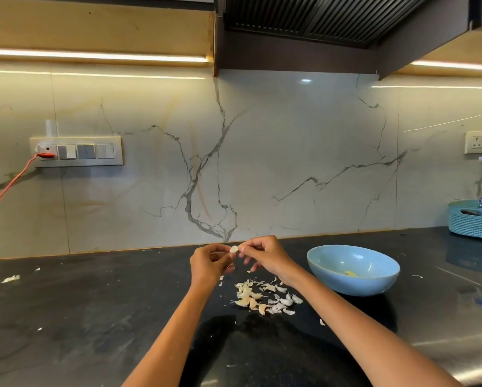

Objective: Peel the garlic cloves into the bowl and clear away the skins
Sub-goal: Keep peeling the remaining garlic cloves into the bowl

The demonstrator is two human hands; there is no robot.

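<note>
Pinching one garlic clove (pixel 234 249) between them, the left hand (pixel 210 262) and right hand (pixel 264 254) hold it raised above the dark bench (pixel 94 317), each grip closed on the clove with fingertips. Below lies a heap of cloves and skins (pixel 264 298); the blue bowl (pixel 352 270) stands just to the right, with something yellowish inside. The clove is small and could slip from the fingertips, dropping into the heap and mixing with the skins. Loose skins, being light, may scatter further along the bench.
</note>
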